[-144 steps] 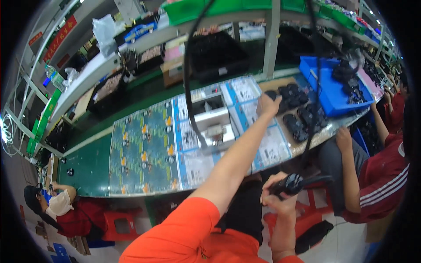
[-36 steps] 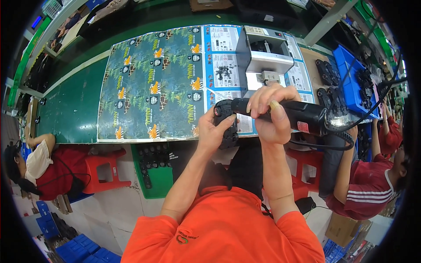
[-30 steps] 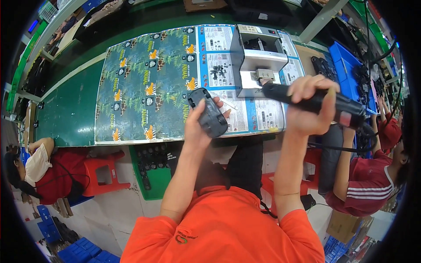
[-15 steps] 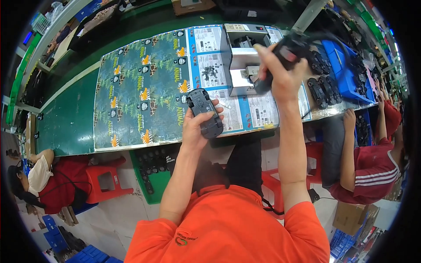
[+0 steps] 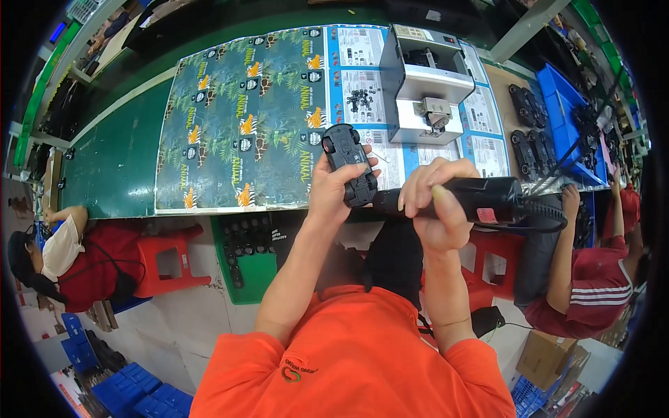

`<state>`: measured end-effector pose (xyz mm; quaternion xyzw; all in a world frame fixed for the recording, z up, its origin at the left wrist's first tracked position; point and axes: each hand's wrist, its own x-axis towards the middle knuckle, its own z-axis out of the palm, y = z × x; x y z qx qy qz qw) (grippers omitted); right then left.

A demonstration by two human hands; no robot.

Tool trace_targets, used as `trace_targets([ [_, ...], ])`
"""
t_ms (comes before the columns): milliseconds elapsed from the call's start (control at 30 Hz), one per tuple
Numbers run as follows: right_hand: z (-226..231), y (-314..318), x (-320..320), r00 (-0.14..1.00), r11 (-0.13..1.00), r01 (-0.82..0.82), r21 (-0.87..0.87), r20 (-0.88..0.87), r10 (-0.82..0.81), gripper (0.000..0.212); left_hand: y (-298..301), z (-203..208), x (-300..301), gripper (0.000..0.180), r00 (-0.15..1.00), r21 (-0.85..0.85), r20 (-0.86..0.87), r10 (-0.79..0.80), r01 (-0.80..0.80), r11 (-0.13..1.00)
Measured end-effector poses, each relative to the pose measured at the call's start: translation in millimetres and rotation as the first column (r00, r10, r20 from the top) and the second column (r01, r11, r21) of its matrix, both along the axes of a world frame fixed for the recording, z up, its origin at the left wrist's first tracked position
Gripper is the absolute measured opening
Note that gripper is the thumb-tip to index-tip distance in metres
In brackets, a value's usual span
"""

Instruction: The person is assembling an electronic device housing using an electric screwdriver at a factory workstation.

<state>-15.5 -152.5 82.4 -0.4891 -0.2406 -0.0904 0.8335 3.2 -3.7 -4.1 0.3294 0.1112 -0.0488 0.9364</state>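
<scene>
My left hand (image 5: 333, 182) grips a black toy car (image 5: 346, 161), its underside turned up and the thumb across the chassis, just over the table's near edge. My right hand (image 5: 440, 203) is wrapped round a black electric screwdriver (image 5: 491, 198), which lies almost level with its cable trailing from the right end. The screwdriver's left end is close to the lower end of the car; the bit cannot be made out, nor whether it touches. Beyond my right hand stands a grey metal screw feeder (image 5: 428, 83).
Small black parts (image 5: 360, 101) lie on the printed sheet (image 5: 240, 125) left of the feeder. Several black toy cars (image 5: 533, 150) are beside a blue bin (image 5: 554, 104) on the right. A green crate (image 5: 247, 282) sits below the table. Co-workers sit at both sides.
My right hand has brought the screwdriver from the feeder down and toward me, beside the car. The view has shifted, and the left hand still holds the car.
</scene>
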Motion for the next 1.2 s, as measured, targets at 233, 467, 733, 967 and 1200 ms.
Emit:
trace_targets([
  [233,6,-2,-8,0.998,0.996,-0.057,0.065,0.002,0.057,0.015,0,0,-2,0.046,1.0,-0.03,-0.005,-0.018,0.018,0.999],
  [467,10,-8,-12,0.999,1.0,0.01,0.007,0.031,-0.01,0.019,-5,1,0,0.045,0.999,-0.019,-0.024,-0.024,0.024,1.0],
  [733,-1,10,-4,1.0,0.997,-0.023,-0.071,-0.021,0.022,0.019,11,4,6,0.044,0.999,0.023,-0.035,0.014,-0.013,1.0],
  [967,-19,-7,-10,1.0,0.999,0.0,0.045,0.014,-0.001,0.02,-18,-9,7,0.044,0.991,-0.006,-0.121,-0.062,0.062,0.998],
  [1200,-20,12,-8,0.993,0.99,-0.107,0.089,0.062,0.101,0.022,4,-8,-7,0.036,0.998,-0.003,-0.017,-0.052,0.052,0.999],
])
